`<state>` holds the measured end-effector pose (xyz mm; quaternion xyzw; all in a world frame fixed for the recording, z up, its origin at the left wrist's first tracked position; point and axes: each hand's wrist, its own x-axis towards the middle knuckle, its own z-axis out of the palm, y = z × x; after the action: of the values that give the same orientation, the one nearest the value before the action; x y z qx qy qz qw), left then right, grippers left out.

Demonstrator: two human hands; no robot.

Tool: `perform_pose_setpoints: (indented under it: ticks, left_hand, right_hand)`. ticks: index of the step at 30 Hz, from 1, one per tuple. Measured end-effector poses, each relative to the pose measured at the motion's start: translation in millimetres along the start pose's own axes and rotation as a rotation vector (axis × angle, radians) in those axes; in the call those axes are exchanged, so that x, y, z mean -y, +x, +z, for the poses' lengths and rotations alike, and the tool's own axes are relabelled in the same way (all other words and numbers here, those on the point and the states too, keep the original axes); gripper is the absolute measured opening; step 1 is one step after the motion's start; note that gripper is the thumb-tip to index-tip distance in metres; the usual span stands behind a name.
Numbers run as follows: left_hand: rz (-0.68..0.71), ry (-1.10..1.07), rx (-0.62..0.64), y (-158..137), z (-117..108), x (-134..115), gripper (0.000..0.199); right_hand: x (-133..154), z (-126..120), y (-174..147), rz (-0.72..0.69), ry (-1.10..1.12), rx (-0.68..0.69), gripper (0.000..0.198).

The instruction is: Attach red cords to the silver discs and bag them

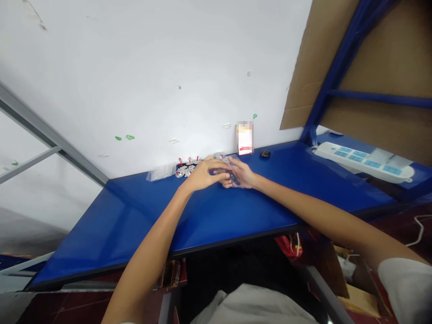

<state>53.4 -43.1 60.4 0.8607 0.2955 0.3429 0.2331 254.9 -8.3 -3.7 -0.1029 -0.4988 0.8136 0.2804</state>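
Over the back half of the blue table, my two hands meet at a small clear plastic bag (239,182). My right hand (246,174) is closed on the bag from the right side. From the left, my left hand (201,174) arches over, its thumb and fingers curled onto the bag. Something dark shows through the plastic, but its kind is unclear. Close behind my left hand lie several silvery pendants with red cord loops (180,172), partly hidden by it. Flat clear plastic bags (162,172) rest just left of these.
A card (245,138) leans on the white wall, with a small black object (265,154) to its right. A white power strip (364,161) lies at the far right beside a blue metal frame (332,74). The table's front edge (236,236) runs beneath my forearms.
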Motion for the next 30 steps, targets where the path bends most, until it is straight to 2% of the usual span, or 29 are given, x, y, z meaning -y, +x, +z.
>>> perform_pose_setpoints:
  ticks: [5,10,16,21,26,30]
  left_hand:
    - [0.049,0.022,0.045,0.8,5.0,4.0,0.018]
    - [0.045,0.057,-0.069,0.3,8.5,8.5,0.019]
    - [0.207,0.173,-0.033,-0.7,9.9,8.4,0.025]
    - [0.29,0.205,-0.093,-1.0,16.5,18.5,0.024]
    - [0.243,0.235,-0.168,-1.0,17.0,22.7,0.023]
    - [0.121,0.276,-0.237,-1.0,13.5,23.3,0.026]
  right_hand:
    - [-2.8,-0.9,1.7,0.008,0.032,-0.024,0.058]
    - [-2.5,-0.7,1.8,0.019,0.046,-0.025,0.061]
    - [-0.6,1.2,0.3,-0.006,0.121,-0.064,0.059]
    - [-2.7,1.4,1.4,0.017,0.1,-0.057,0.067]
    - [-0.4,-1.5,3.2,0.007,-0.008,-0.079,0.073]
    - [5.8,-3.1,2.3,-0.079,-0.099,-0.102,0.07]
